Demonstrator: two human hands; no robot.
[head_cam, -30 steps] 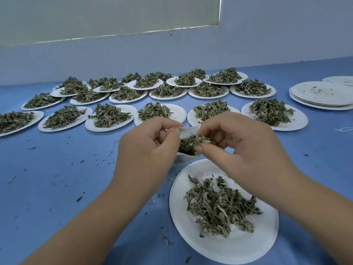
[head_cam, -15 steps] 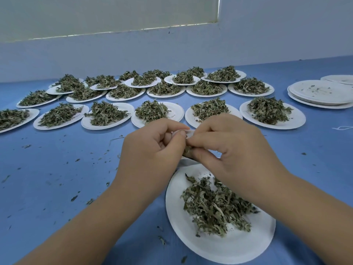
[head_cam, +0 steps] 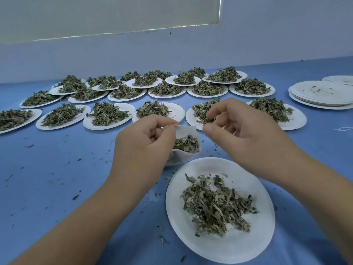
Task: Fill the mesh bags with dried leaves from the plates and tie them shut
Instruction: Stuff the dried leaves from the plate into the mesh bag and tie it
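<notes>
- Two hands work above the blue counter (head_cam: 57,178), and we take them in turn.
- The left hand (head_cam: 145,144) pinches the left rim of the mesh bag (head_cam: 181,159) between thumb and forefinger. It holds the bag just beyond the far-left rim of the near plate (head_cam: 229,251). We cannot tell whether the foot of the bag rests on the counter.
- The bag stands roughly upright, long axis vertical, with its open mouth on top and turned toward the right hand. Dried leaves (head_cam: 186,144) lie inside it, short of the rim.
- The right hand (head_cam: 246,136) hovers just right of the mouth, fingers loosely curled, thumb and forefinger apart. We see nothing gripped in it, though the leaves of a plate behind it confuse the gap.
- The deciding relation, in our judgement, is that the leaf pile (head_cam: 215,209) on the near plate lies below the right hand and closer to us. It is on the side away from the left hand.
- The right hand is therefore both the nearer one and the free one, and the path from pile to mouth runs up and leftward.
- We judge the filling as partly done: a good pile lies on the plate, and the bag is not yet tied.
- Beyond the hands lie rows of loaded plates (head_cam: 107,115). A stack of emptied plates (head_cam: 322,92) stands at far right.
</notes>
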